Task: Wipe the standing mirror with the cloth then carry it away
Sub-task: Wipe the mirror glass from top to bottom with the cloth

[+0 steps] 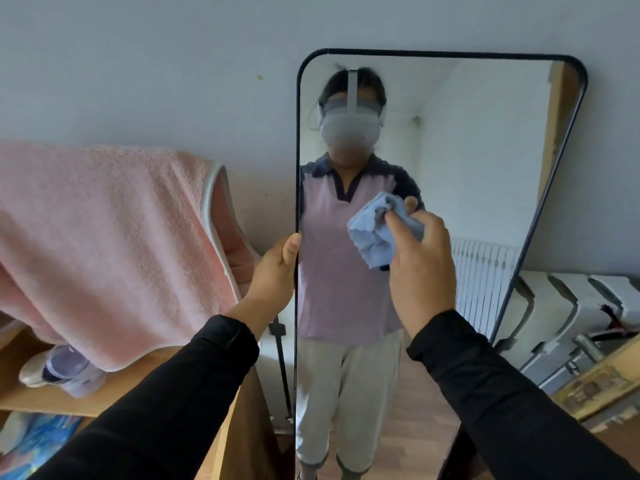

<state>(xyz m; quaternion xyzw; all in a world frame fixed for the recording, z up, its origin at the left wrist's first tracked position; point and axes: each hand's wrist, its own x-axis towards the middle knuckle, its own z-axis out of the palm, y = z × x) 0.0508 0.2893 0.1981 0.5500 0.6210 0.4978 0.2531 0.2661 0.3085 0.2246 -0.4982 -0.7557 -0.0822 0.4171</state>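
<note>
Basically, standing mirror (450,140) leans at the wall, tall, stiff, probably breakable and top-heavy, left hand (277,271) gripping its thin left frame edge, right hand (420,268) pinching the soft bunched cloth (374,233) on the glass; I'd carry by both side edges.

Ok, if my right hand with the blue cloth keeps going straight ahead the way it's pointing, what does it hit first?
Most likely the glass of the black-framed standing mirror. The right hand holds the crumpled blue cloth in front of it; whether the cloth already touches the glass is unclear.
</note>
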